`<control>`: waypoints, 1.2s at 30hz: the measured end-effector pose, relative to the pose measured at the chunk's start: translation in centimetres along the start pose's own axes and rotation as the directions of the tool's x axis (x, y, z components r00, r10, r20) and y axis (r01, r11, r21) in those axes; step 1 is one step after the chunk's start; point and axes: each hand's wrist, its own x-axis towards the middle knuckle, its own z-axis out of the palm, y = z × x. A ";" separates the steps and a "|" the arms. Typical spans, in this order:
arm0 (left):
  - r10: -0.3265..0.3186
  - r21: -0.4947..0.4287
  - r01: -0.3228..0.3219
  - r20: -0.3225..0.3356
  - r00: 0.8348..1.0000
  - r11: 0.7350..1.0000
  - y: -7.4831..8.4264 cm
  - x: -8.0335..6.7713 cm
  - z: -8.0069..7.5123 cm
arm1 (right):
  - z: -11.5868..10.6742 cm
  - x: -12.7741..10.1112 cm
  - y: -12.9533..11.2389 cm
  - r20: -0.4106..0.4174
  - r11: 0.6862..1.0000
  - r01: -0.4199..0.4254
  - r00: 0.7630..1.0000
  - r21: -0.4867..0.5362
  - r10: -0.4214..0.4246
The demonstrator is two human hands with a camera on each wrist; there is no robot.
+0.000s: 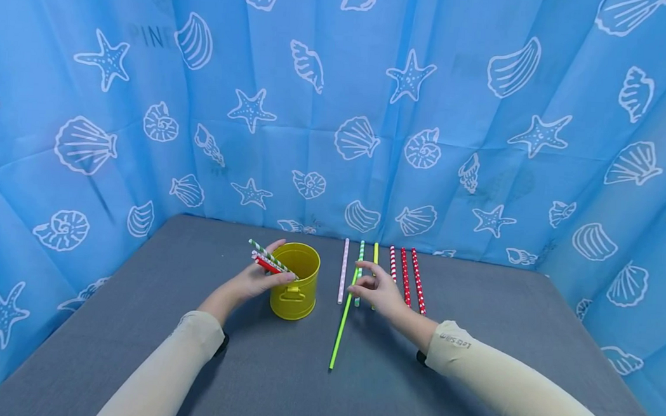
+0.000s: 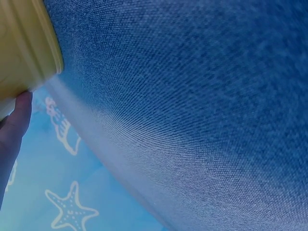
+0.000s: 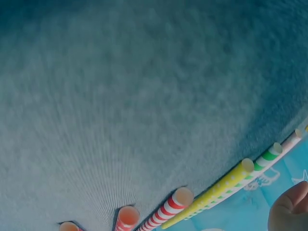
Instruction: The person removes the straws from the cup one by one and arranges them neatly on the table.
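My left hand (image 1: pixel 254 281) grips a yellow metal bucket (image 1: pixel 299 298) at its left side, the thumb over the rim. Several patterned paper straws (image 1: pixel 269 259), green-striped and red ones among them, lean out to the left by that thumb. In the left wrist view a fingertip touches the bucket wall (image 2: pixel 24 53). To the right of the bucket, my right hand (image 1: pixel 383 294) pinches a bright green straw (image 1: pixel 339 339) near its upper end; the straw slants down toward the front. Only part of the right hand (image 3: pixel 291 211) shows in the right wrist view.
A row of straws lies on the grey cloth-covered table (image 1: pixel 460 368): pale pink (image 1: pixel 343 269), green-striped (image 1: pixel 358 300), yellow dotted (image 1: pixel 376 255), red-striped (image 1: pixel 392 262) and two red dotted ones (image 1: pixel 418 283). A blue shell-print curtain (image 1: pixel 454 196) hangs behind the table.
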 end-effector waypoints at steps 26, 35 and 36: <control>-0.001 0.009 0.001 -0.008 1.000 1.000 -0.2 0.0 0.1 | 0.8 -0.6 0.7 0.203 0.995 -0.071 0.976 -0.074 0.084; 0.002 0.017 -0.002 -0.007 1.000 1.000 -0.1 0.0 0.0 | 1.2 -0.8 0.7 0.274 0.987 -0.123 0.950 -0.107 0.148; 0.002 0.017 -0.002 -0.007 1.000 1.000 -0.1 0.0 0.0 | 1.3 -0.8 0.7 0.283 0.986 -0.122 0.948 -0.111 0.149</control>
